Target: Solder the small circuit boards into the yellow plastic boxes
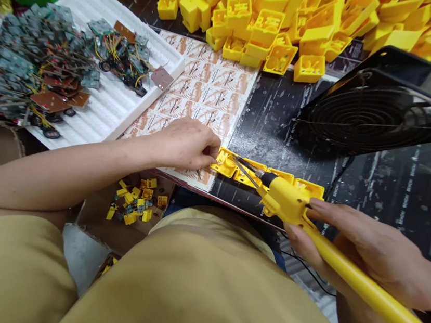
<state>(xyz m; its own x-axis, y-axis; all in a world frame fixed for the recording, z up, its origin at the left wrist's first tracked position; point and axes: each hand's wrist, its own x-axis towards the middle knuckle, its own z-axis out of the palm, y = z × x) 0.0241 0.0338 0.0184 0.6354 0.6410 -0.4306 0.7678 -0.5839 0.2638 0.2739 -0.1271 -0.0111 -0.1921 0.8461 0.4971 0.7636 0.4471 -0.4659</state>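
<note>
My left hand (186, 145) is closed in a pinch at the left end of a row of yellow plastic housings (226, 163) lying along the table's near edge. What the fingertips grip is too small to make out. My right hand (369, 251) is wrapped around a yellow soldering iron (292, 202). Its dark metal tip (244, 166) points left and rests over the first housing, right beside my left fingertips. The iron's long yellow handle runs off to the lower right.
A big heap of yellow housings (280, 17) fills the far side. A white tray (108, 101) at left holds circuit boards (35, 61) with wires. A black fan (366, 114) stands at right. A printed sheet (204, 87) lies centre. A cardboard box below holds small yellow parts (135, 204).
</note>
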